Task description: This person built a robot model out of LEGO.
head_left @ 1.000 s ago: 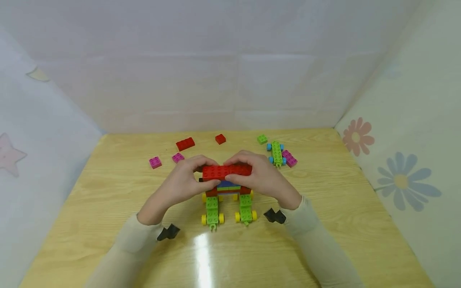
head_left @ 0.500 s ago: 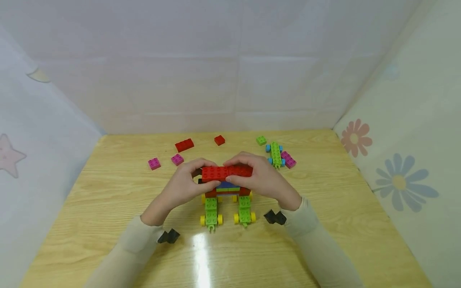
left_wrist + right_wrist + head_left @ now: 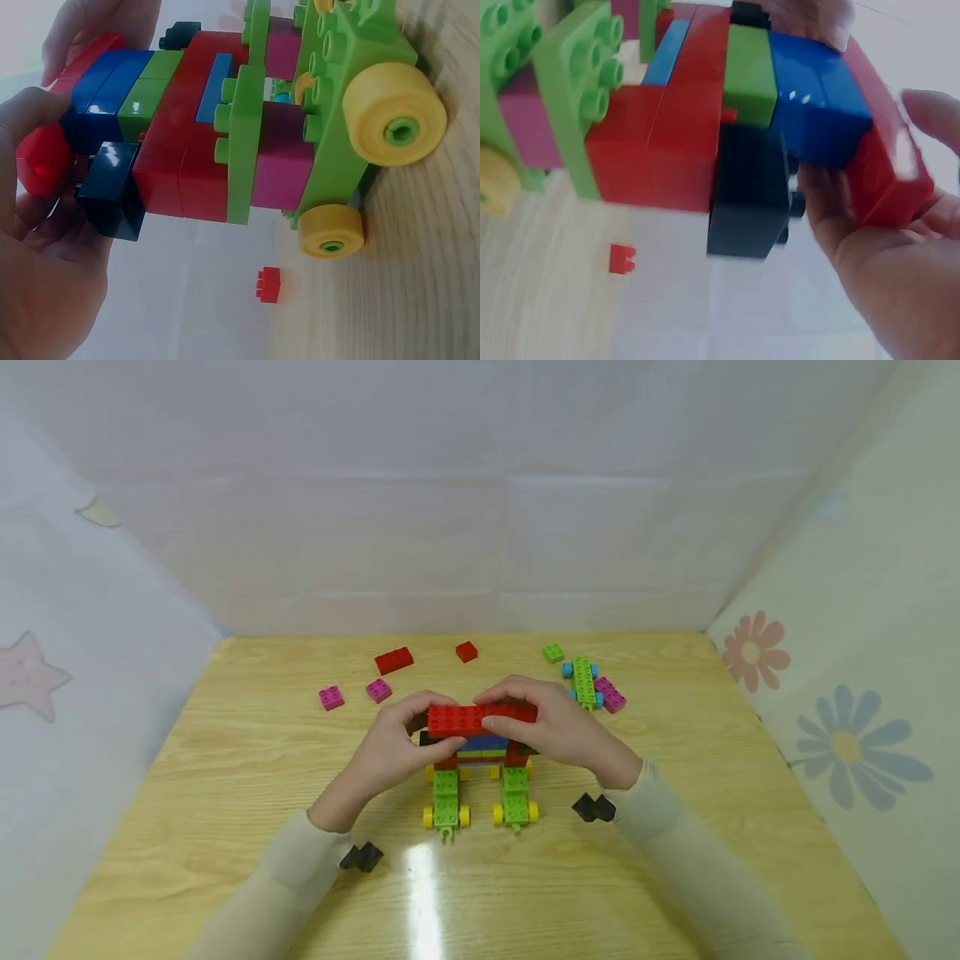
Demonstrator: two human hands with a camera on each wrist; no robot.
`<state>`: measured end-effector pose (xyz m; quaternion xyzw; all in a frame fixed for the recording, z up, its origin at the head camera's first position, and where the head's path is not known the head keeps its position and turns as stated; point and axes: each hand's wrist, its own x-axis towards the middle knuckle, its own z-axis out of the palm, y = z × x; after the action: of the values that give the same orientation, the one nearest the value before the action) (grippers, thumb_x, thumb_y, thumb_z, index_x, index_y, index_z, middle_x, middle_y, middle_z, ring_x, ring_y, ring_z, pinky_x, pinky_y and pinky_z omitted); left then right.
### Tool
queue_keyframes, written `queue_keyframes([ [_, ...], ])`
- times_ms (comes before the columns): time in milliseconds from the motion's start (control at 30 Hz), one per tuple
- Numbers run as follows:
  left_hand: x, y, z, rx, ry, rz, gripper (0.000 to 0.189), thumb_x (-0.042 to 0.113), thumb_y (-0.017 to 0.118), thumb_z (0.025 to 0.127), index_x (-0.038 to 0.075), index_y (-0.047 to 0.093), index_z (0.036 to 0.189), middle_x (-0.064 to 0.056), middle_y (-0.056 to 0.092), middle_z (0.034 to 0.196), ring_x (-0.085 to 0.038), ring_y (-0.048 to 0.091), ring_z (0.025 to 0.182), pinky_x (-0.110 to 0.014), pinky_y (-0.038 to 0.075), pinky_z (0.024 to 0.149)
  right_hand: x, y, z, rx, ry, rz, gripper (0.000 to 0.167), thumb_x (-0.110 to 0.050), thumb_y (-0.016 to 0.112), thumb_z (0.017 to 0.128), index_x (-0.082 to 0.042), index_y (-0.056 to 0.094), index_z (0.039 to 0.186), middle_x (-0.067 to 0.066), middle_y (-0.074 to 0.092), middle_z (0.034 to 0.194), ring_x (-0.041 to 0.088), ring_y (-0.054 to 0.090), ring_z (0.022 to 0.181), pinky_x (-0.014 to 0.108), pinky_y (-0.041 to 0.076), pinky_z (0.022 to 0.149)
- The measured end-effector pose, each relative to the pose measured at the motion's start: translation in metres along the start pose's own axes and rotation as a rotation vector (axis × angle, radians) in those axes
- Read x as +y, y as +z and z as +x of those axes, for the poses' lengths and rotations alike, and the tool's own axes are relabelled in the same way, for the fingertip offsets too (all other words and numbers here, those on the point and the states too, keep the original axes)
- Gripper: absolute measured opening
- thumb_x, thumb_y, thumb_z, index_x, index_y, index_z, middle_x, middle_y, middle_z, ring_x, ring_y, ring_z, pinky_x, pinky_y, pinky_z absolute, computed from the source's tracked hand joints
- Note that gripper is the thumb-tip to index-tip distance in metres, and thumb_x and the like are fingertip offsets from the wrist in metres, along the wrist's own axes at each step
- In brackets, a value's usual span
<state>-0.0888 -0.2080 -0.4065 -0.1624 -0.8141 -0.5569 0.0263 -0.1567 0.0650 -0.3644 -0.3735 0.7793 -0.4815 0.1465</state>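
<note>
A toy-brick build stands on two green wheeled bases (image 3: 446, 797) with yellow wheels. Red bricks lie across its top. My left hand (image 3: 384, 745) grips the left red brick (image 3: 450, 720), thumb in front and fingers behind. At the other end my right hand (image 3: 558, 727) holds the right red brick (image 3: 889, 180) likewise, its thumb across the front, partly hiding it. Below the red top come blue bricks (image 3: 97, 97), light-green bricks (image 3: 150, 101) and a wider red layer (image 3: 180, 161). Black bricks (image 3: 750, 195) jut up at the sides.
Behind the build on the wooden table (image 3: 240, 760) lie pink bricks (image 3: 331, 697), a long red brick (image 3: 393, 661), a small red brick (image 3: 467, 652) and a small green brick (image 3: 553, 652). At back right, a green blue-wheeled base (image 3: 584, 681) sits beside a pink brick (image 3: 611, 695).
Both hands stay on the red top bricks. The right thumb has shifted slightly right along its brick. The whole head view has moved a little; the loose bricks lie as before.
</note>
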Motion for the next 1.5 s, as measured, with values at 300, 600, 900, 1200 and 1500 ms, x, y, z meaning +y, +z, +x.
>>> queue_keyframes([
  [300,0.005,-0.004,-0.006,0.012,-0.026,0.046,0.035,0.017,0.090,0.096,0.015,0.077,0.129,-0.004,0.076,0.127,-0.023,0.073,0.111,-0.031,0.064,0.100,0.028,-0.028,0.030,-0.046,0.096,0.082,0.036,-0.032,0.064,0.116,-0.015,0.073,0.146,0.007,0.076,0.144,0.028,0.073,0.135,0.056,0.057,0.118],
  [600,0.005,-0.012,-0.012,0.012,-0.032,0.081,0.035,0.015,0.090,0.096,0.017,0.076,0.129,-0.002,0.076,0.127,-0.020,0.075,0.109,-0.035,0.064,0.104,0.059,-0.030,0.068,-0.056,0.143,0.060,0.041,-0.044,0.069,0.112,-0.027,0.071,0.149,0.005,0.073,0.150,0.025,0.069,0.138,0.058,0.054,0.122],
  [900,0.006,-0.025,-0.019,0.004,-0.054,0.102,0.036,0.017,0.091,0.096,0.018,0.077,0.129,-0.002,0.077,0.127,-0.020,0.075,0.108,-0.038,0.064,0.102,0.083,-0.019,0.108,-0.070,0.134,0.032,0.042,-0.038,0.074,0.110,-0.020,0.071,0.148,0.009,0.074,0.148,0.024,0.071,0.134,0.054,0.055,0.120],
  [1200,0.006,-0.046,-0.028,-0.021,-0.041,0.139,0.033,0.012,0.090,0.095,0.015,0.076,0.125,-0.002,0.076,0.115,-0.020,0.074,0.103,-0.029,0.062,0.097,0.098,0.011,0.153,-0.062,0.129,0.058,0.042,-0.028,0.074,0.110,-0.013,0.070,0.150,0.017,0.072,0.148,0.027,0.070,0.132,0.050,0.057,0.118],
  [1500,0.009,-0.051,-0.033,-0.042,-0.063,0.120,0.033,0.012,0.091,0.095,0.017,0.076,0.124,-0.001,0.075,0.111,-0.022,0.075,0.101,-0.030,0.062,0.093,0.104,0.036,0.189,-0.053,0.158,0.080,0.050,-0.020,0.074,0.109,-0.003,0.063,0.154,0.018,0.067,0.153,0.032,0.065,0.137,0.052,0.055,0.120],
])
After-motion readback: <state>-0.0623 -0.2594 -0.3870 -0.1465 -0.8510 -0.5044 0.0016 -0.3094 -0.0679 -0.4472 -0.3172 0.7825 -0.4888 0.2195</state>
